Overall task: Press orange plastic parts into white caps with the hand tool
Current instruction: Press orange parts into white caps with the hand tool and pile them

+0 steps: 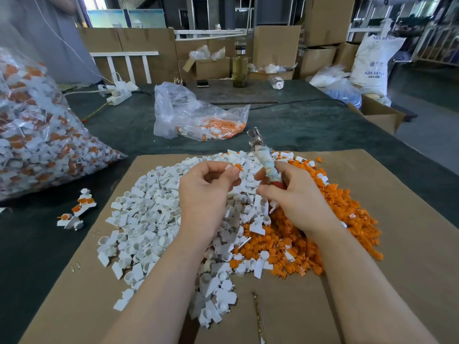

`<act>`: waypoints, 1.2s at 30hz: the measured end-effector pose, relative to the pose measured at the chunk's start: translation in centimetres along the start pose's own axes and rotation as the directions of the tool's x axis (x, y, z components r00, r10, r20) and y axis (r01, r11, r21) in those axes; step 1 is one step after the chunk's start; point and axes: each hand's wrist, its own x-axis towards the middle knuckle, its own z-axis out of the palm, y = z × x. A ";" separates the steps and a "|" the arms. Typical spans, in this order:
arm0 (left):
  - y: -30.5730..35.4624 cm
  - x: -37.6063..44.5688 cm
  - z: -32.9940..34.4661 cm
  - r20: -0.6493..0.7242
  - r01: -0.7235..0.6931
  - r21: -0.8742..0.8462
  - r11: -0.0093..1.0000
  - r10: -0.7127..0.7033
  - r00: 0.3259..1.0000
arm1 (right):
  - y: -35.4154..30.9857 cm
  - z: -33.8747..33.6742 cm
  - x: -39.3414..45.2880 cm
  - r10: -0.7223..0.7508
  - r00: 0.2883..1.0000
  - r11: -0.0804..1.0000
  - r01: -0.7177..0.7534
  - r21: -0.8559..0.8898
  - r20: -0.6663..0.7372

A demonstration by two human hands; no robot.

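Bags: big bag (37,135) left of cardboard sheet (372,281) holds assembled caps. Left hand (206,189) pinches orange-fitted cap (234,167); right hand (295,197) grips hand tool (260,157), long axis upright, tip up.

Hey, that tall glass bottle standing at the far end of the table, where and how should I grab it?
Probably around the body of the glass bottle, coming from the near side, hand level. It stands upright, its dark-capped neck is narrower, and boxes crowd in behind it, while the table in front looks open.
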 end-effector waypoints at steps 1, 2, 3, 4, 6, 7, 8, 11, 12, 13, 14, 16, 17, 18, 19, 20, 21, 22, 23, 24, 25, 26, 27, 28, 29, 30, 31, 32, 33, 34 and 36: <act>0.1 0.1 -0.1 -0.002 0.001 -0.039 0.999 -0.001 1.000 | 0.0 -0.3 -0.1 0.008 1.000 1.000 -0.008 0.013 0.022; 0.1 0.2 -0.3 -0.004 -0.001 -0.071 0.997 0.001 1.000 | 0.0 -0.5 -0.1 0.013 0.999 1.000 -0.014 0.022 0.042; 0.1 0.2 -0.4 -0.007 -0.006 -0.095 0.995 0.005 1.000 | -0.1 -0.7 -0.1 0.018 0.998 0.999 -0.020 0.025 0.062; 0.1 0.3 -0.4 -0.011 -0.012 -0.110 0.994 0.011 1.000 | -0.1 -0.9 -0.2 0.024 0.996 0.999 -0.026 0.021 0.085; 0.1 0.4 -0.5 -0.023 -0.026 -0.121 0.992 0.023 0.999 | 0.0 -1.0 -0.2 0.031 0.991 1.000 -0.031 0.002 0.133; 0.1 0.5 -0.5 -0.028 -0.032 -0.123 0.992 0.029 0.999 | -0.1 -1.1 -0.2 0.033 0.987 0.999 -0.031 -0.011 0.158; 0.1 0.5 -0.6 -0.031 -0.038 -0.121 0.992 0.034 0.999 | -0.1 -1.1 -0.2 0.035 0.982 0.999 -0.031 -0.024 0.184; 0.0 0.6 -0.6 -0.033 -0.054 -0.103 0.993 0.050 0.998 | -0.1 -1.0 -0.2 0.035 0.967 0.998 -0.022 -0.056 0.254; 0.0 0.7 -0.6 -0.031 -0.058 -0.096 0.994 0.055 0.998 | -0.2 -0.9 -0.3 0.036 0.962 0.998 -0.021 -0.057 0.272; -0.1 0.7 -0.7 -0.029 -0.063 -0.090 0.994 0.061 0.998 | -0.3 -0.9 -0.3 0.039 0.957 0.998 -0.024 -0.055 0.287; -0.1 0.7 -0.7 -0.026 -0.068 -0.086 0.994 0.066 0.997 | -0.4 -0.8 -0.3 0.043 0.954 0.998 -0.029 -0.051 0.298; -0.2 0.7 -0.8 -0.018 -0.079 -0.083 0.993 0.077 0.997 | -0.5 -0.8 -0.4 0.052 0.949 0.998 -0.038 -0.052 0.312; -0.2 0.7 -0.9 -0.015 -0.084 -0.085 0.993 0.083 0.996 | -0.4 -0.8 -0.4 0.052 0.947 0.998 -0.039 -0.046 0.317; -0.2 0.8 -1.0 -0.012 -0.088 -0.088 0.992 0.088 0.996 | -0.4 -0.8 -0.4 0.049 0.945 0.999 -0.039 -0.036 0.324; -0.1 0.8 -1.0 -0.008 -0.094 -0.089 0.992 0.094 0.996 | -0.5 -0.8 -0.4 0.044 0.942 0.999 -0.037 -0.027 0.332; -0.1 0.8 -0.9 -0.004 -0.102 -0.088 0.991 0.102 0.995 | -0.5 -0.8 -0.5 0.041 0.940 0.999 -0.035 -0.024 0.338; -0.1 0.7 -0.9 -0.001 -0.110 -0.087 0.990 0.110 0.994 | -0.4 -0.8 -0.4 0.040 0.939 0.999 -0.032 -0.029 0.342; 0.0 0.7 -0.9 0.002 -0.115 -0.088 0.989 0.116 0.993 | -0.3 -0.7 -0.4 0.038 0.938 0.999 -0.026 -0.038 0.344; 0.1 0.7 -0.8 0.005 -0.118 -0.093 0.989 0.119 0.993 | -0.4 -0.7 -0.4 0.037 0.938 0.999 -0.022 -0.047 0.345; 0.1 0.7 -0.8 0.010 -0.119 -0.099 0.988 0.120 0.993 | -0.4 -0.6 -0.5 0.036 0.937 0.999 -0.020 -0.051 0.347; 0.1 0.7 -0.8 0.015 -0.120 -0.103 0.987 0.122 0.992 | -0.4 -0.5 -0.5 0.034 0.937 0.999 -0.018 -0.050 0.347; 0.1 0.7 -0.9 0.020 -0.123 -0.105 0.987 0.126 0.992 | -0.5 -0.5 -0.5 0.032 0.938 0.999 -0.016 -0.050 0.346; 0.1 0.6 -0.9 0.024 -0.129 -0.105 0.986 0.132 0.991 | -0.5 -0.4 -0.5 0.032 0.938 0.999 -0.015 -0.052 0.345; 0.1 0.7 -1.0 0.027 -0.133 -0.104 0.986 0.137 0.990 | -0.5 -0.4 -0.5 0.032 0.938 0.999 -0.016 -0.051 0.344; 0.1 0.7 -1.0 0.027 -0.136 -0.102 0.986 0.139 0.990 | -0.4 -0.3 -0.5 0.031 0.939 0.999 -0.015 -0.048 0.341; 0.2 0.7 -1.0 0.027 -0.135 -0.101 0.986 0.138 0.990 | -0.3 -0.3 -0.4 0.027 0.941 0.999 -0.012 -0.047 0.337; 0.2 0.7 -0.9 0.027 -0.131 -0.106 0.986 0.135 0.990 | -0.3 -0.2 -0.4 0.021 0.944 0.999 -0.005 -0.048 0.330; 0.2 0.7 -0.9 0.026 -0.124 -0.118 0.985 0.128 0.991 | -0.2 0.0 -0.4 0.010 0.946 0.999 0.007 -0.051 0.323; 0.2 0.8 -0.9 0.024 -0.117 -0.134 0.984 0.121 0.992 | -0.2 0.1 -0.4 -0.003 0.949 0.998 0.021 -0.055 0.317; 0.1 0.8 -1.0 0.022 -0.112 -0.147 0.983 0.116 0.993 | -0.3 0.1 -0.4 -0.017 0.949 0.997 0.038 -0.060 0.314; 0.2 0.8 -1.0 0.022 -0.114 -0.152 0.982 0.118 0.993 | -0.3 0.3 -0.3 -0.034 0.949 0.996 0.057 -0.065 0.314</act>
